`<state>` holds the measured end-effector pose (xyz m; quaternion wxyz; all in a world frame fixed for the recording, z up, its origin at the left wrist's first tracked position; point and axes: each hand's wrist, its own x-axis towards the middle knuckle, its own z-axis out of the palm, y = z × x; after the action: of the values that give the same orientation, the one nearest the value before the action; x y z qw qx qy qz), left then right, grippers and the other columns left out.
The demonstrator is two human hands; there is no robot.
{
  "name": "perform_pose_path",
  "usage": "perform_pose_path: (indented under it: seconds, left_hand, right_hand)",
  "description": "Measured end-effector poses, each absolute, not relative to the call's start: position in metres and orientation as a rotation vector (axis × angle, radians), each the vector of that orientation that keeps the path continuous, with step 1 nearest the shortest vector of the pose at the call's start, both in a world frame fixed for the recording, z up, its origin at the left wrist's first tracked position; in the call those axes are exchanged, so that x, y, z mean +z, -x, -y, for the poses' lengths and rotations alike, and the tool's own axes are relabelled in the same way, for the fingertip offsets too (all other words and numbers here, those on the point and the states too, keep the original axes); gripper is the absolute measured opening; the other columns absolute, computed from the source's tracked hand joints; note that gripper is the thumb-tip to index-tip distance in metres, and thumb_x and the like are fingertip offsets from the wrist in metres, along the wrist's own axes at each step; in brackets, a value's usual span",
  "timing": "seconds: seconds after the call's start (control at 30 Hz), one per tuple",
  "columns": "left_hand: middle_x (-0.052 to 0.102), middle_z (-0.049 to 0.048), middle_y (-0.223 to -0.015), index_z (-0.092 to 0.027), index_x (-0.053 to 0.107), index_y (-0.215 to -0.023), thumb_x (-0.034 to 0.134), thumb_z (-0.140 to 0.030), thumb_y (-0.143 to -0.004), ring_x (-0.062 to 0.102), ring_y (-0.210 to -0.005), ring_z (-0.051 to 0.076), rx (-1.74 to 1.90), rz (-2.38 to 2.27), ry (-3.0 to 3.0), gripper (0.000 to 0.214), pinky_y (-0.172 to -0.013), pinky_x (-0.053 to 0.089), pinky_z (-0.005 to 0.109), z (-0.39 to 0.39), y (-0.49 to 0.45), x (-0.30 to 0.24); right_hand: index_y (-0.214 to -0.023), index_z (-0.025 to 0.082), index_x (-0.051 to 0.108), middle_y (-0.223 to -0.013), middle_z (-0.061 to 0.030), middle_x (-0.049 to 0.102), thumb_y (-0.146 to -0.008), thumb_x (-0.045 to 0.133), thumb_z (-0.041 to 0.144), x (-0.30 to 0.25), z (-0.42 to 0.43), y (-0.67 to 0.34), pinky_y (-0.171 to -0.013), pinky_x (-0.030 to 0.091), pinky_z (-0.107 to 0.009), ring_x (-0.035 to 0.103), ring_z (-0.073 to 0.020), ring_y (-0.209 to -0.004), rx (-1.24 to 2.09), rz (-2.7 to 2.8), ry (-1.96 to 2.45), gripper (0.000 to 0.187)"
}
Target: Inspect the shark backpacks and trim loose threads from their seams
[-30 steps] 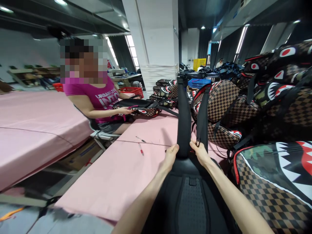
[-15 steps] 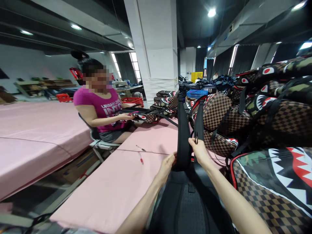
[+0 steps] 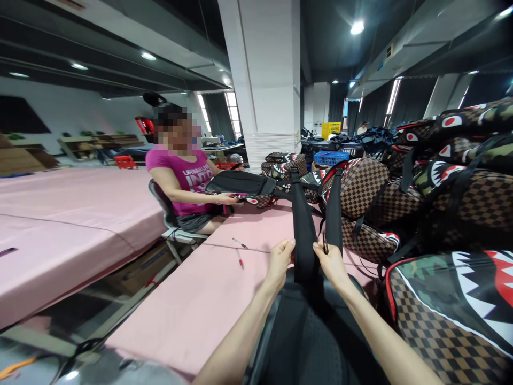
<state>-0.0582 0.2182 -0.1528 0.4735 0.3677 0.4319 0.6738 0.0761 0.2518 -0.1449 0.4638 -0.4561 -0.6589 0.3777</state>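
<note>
A black backpack (image 3: 308, 331) lies back side up in front of me, its two padded shoulder straps stretching away over the pink table. My left hand (image 3: 281, 261) is closed on the outer edge of the left shoulder strap (image 3: 303, 230), near its lower part. Between the straps, my right hand (image 3: 331, 263) is closed around a small dark tool, apparently thread snips (image 3: 325, 244), with its fingertips near the inner edge of that same strap. The right shoulder strap (image 3: 334, 214) runs just beyond this hand. How the fingertips meet the strap is partly hidden.
Checkered shark-mouth backpacks (image 3: 452, 310) are piled along the right side. A red pen (image 3: 240, 259) and a dark pen (image 3: 239, 243) lie on the pink table (image 3: 192, 305). Across it sits a co-worker (image 3: 180, 176) handling another backpack. A white pillar (image 3: 272, 80) stands behind.
My left hand has moved up along the left strap's edge, and the strap lies turned flatter. My view has swung slightly left. The co-worker's backpack now shows a broad black panel.
</note>
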Motion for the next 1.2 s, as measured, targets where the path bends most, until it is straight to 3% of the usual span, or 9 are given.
perform_pose_path:
  seconds: [0.33, 0.53, 0.6, 0.67, 0.8, 0.87, 1.0, 1.1, 1.2]
  left_hand:
    - [0.045, -0.0055, -0.055, -0.015, 0.049, -0.065, 0.065, -0.05, -0.066, 0.041, -0.047, 0.005, 1.625, -1.098, -0.94, 0.038, -0.047, 0.035, 0.018, -0.215, 0.053, -0.157]
    - [0.043, -0.0019, -0.049, -0.017, 0.043, -0.056, 0.04, -0.043, -0.084, 0.048, -0.047, 0.011, 1.572, -1.674, -1.492, 0.038, -0.046, 0.039, 0.023, -0.236, 0.056, -0.122]
    - [0.054, 0.0041, -0.062, -0.014, 0.052, -0.065, 0.037, -0.034, -0.086, 0.059, -0.065, 0.017, 1.514, -1.785, -1.483, 0.033, -0.058, 0.045, 0.029, -0.26, 0.067, -0.107]
    - [0.062, 0.0135, -0.093, -0.009, 0.057, -0.093, 0.04, -0.028, -0.086, 0.059, -0.097, 0.027, 1.436, -1.907, -1.477, 0.026, -0.078, 0.045, 0.039, -0.286, 0.08, -0.11]
    - [0.035, 0.0196, -0.143, -0.007, 0.042, -0.129, 0.049, -0.022, -0.083, 0.028, -0.135, 0.029, 1.122, -1.88, -1.724, 0.049, -0.107, 0.025, 0.044, -0.279, 0.086, -0.174]
    - [0.041, 0.0159, -0.141, -0.01, 0.048, -0.126, 0.054, -0.022, -0.081, 0.032, -0.133, 0.026, 0.949, -1.772, -1.872, 0.047, -0.109, 0.024, 0.041, -0.243, 0.078, -0.213]
    - [0.041, 0.0103, -0.141, -0.018, 0.046, -0.128, 0.039, -0.027, -0.091, 0.027, -0.135, 0.028, 0.615, -1.836, -2.363, 0.039, -0.108, 0.021, 0.051, -0.18, 0.064, -0.255]
    - [0.051, 0.0126, -0.129, -0.019, 0.052, -0.12, 0.045, -0.03, -0.089, 0.041, -0.121, 0.029, 0.479, -1.897, -2.453, 0.033, -0.099, 0.033, 0.045, -0.17, 0.056, -0.248]
    - [0.059, 0.011, -0.101, -0.016, 0.059, -0.104, 0.057, -0.038, -0.082, 0.053, -0.096, 0.026, 0.233, -1.822, -2.405, 0.031, -0.083, 0.04, 0.038, -0.177, 0.053, -0.23]
  right_hand:
    - [-0.054, 0.02, 0.042, -0.051, 0.0037, 0.039, -0.075, 0.049, 0.051, -0.15, -0.243, -0.082, -0.05, 0.026, -0.025, 0.035, -0.011, -0.05, 0.95, 1.6, 1.067, 0.038]
    - [-0.062, 0.017, 0.053, -0.054, 0.0021, 0.05, -0.075, 0.052, 0.054, -0.148, -0.257, -0.085, -0.047, 0.034, -0.023, 0.046, -0.0115, -0.049, 1.155, 1.472, 1.055, 0.038]
    - [-0.079, 0.016, 0.061, -0.07, -0.0022, 0.062, -0.072, 0.057, 0.052, -0.141, -0.263, -0.095, -0.051, 0.04, -0.022, 0.055, -0.0125, -0.059, 1.168, 1.378, 1.024, 0.037]
    - [-0.094, 0.017, 0.061, -0.086, -0.0051, 0.067, -0.073, 0.057, 0.051, -0.14, -0.269, -0.113, -0.055, 0.044, -0.022, 0.06, -0.0125, -0.067, 1.15, 1.297, 0.997, 0.04]
    - [-0.096, 0.016, 0.063, -0.087, -0.0071, 0.069, -0.075, 0.059, 0.046, -0.169, -0.253, -0.169, -0.059, 0.045, -0.023, 0.063, -0.0137, -0.072, 1.103, 1.303, 1.131, 0.037]
    - [-0.094, 0.015, 0.064, -0.085, -0.0079, 0.07, -0.075, 0.058, 0.042, -0.195, -0.232, -0.195, -0.059, 0.046, -0.024, 0.064, -0.0153, -0.071, 1.134, 1.386, 1.252, 0.034]
    - [-0.098, 0.015, 0.064, -0.092, -0.009, 0.07, -0.085, 0.046, 0.033, -0.239, -0.197, -0.217, -0.072, 0.048, -0.032, 0.065, -0.0187, -0.082, 1.098, 1.718, 1.428, 0.029]
    - [-0.105, 0.018, 0.062, -0.105, -0.0073, 0.067, -0.087, 0.041, 0.022, -0.244, -0.196, -0.204, -0.085, 0.044, -0.036, 0.06, -0.0206, -0.099, 0.747, 2.085, 1.415, 0.028]
    - [-0.106, 0.019, 0.062, -0.103, -0.0072, 0.066, -0.082, 0.042, 0.007, -0.236, -0.206, -0.181, -0.078, 0.043, -0.031, 0.056, -0.0209, -0.096, 0.339, 2.464, 1.347, 0.034]
